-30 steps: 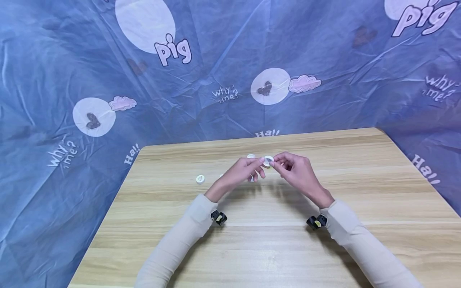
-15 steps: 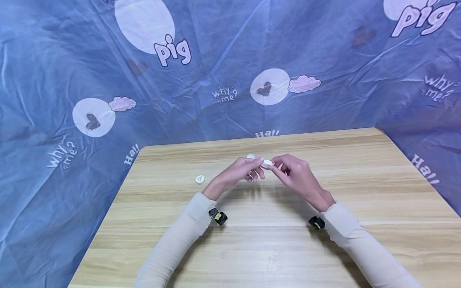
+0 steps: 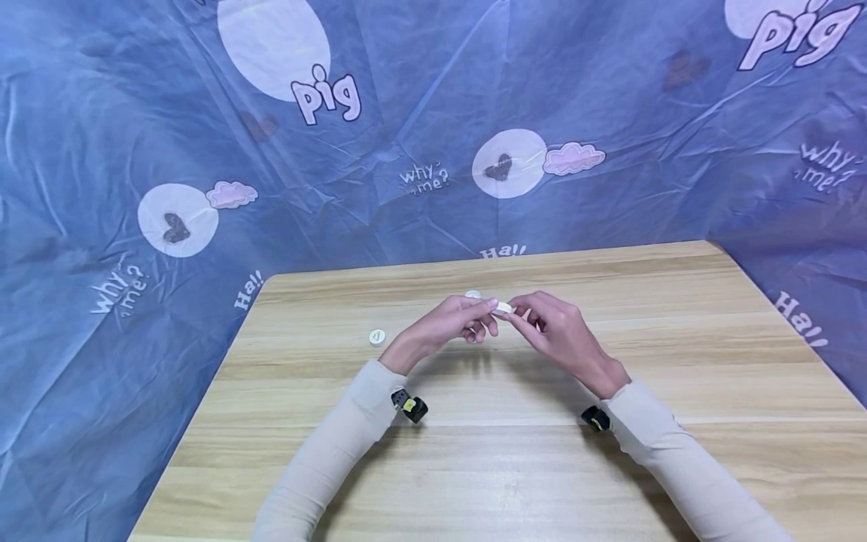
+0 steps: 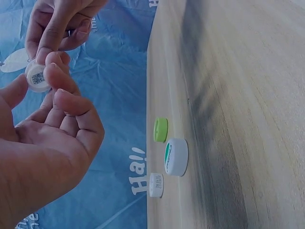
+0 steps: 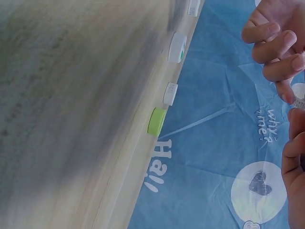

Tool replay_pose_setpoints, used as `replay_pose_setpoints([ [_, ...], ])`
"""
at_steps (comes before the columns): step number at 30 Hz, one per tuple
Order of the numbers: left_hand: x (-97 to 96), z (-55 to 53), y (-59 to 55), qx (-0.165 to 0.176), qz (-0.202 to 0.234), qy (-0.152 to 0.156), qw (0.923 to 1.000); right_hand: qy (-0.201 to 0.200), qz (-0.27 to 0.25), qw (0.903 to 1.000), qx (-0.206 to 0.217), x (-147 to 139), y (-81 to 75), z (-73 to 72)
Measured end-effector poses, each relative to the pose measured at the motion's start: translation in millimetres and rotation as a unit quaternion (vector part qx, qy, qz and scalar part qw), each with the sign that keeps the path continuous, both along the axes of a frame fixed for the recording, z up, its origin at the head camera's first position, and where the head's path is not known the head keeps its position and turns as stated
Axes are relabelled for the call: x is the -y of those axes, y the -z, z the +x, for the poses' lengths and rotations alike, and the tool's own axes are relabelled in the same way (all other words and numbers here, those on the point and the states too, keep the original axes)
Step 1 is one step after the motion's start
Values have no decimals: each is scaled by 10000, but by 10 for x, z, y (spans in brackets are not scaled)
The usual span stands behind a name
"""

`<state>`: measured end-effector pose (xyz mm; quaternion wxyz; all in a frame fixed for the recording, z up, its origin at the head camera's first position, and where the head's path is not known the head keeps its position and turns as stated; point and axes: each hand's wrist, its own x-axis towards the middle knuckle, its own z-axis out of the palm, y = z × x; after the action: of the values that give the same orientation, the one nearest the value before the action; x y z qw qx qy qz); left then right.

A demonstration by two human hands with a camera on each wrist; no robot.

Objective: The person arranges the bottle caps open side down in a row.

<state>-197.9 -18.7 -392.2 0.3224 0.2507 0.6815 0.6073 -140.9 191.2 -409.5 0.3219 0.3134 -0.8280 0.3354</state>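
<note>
A small white bottle cap (image 3: 503,308) is held above the table between both hands. My left hand (image 3: 455,318) pinches its left side between thumb and fingers, while my right hand (image 3: 552,327) pinches the right side. In the left wrist view the cap (image 4: 38,78) shows a square printed code on its round face. Seen from the right wrist, the cap (image 5: 299,93) lies at the picture's right edge, partly cut off.
Several caps rest on the wooden table (image 3: 474,467): a white one (image 3: 377,337) to the left, another white one (image 3: 472,294) behind my left hand, a green one (image 4: 160,130) and a larger white one with green print (image 4: 177,157). A blue printed cloth (image 3: 379,211) hangs behind the table.
The held cap has tilted from showing its round face to nearly edge-on in the head view. The right hand has turned and shifted slightly with it; the left hand has barely moved.
</note>
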Motion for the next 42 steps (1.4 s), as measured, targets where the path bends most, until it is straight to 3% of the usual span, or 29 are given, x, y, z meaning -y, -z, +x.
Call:
replay_pose_setpoints([
  [12,-34,30,14,-770,-74,-514,9957,247,-650,9949,730,-19,-47,-11],
  [18,-55,87,33,-1389,-66,-800,9870,323,-846,9895,1123,-28,-44,-16],
  [24,-85,140,55,-1866,-107,-1002,9773,320,-909,9874,1254,-31,-54,-10],
  [28,-95,161,61,-2069,-235,-966,9733,324,-877,9873,1281,-34,-49,-5],
  [37,-51,122,48,-2195,-417,-683,9723,291,-821,9868,1368,-39,-52,3],
  [42,-55,105,24,-2266,-462,-686,9705,264,-784,9867,1396,-40,-53,-3],
])
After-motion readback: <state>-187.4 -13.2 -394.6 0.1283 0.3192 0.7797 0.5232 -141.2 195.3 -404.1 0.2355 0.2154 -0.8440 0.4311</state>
